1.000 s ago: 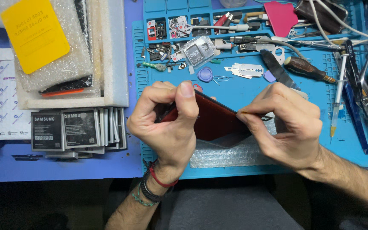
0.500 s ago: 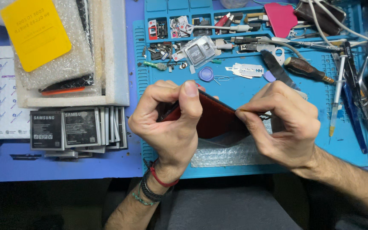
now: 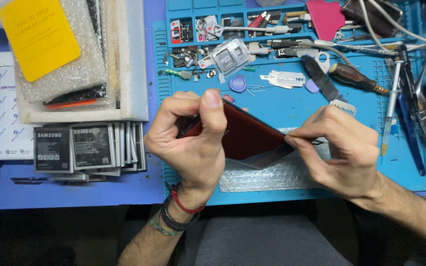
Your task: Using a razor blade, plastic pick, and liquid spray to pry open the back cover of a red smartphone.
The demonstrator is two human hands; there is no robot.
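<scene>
My left hand grips a flat dark red phone by its left end, thumb on top, and holds it tilted above the blue work mat. My right hand pinches a thin blade-like tool against the phone's right edge, fingers closed on it. A clear sheet of bubble wrap lies on the mat right under the phone.
Small parts trays, razor blades, a brown-handled screwdriver, tweezers and cables crowd the back and right of the mat. At left lie a row of phone batteries and a foam tray with a yellow card.
Both hands stay on the phone; the right hand's fingers have shifted slightly along its right edge. Nothing else has moved.
</scene>
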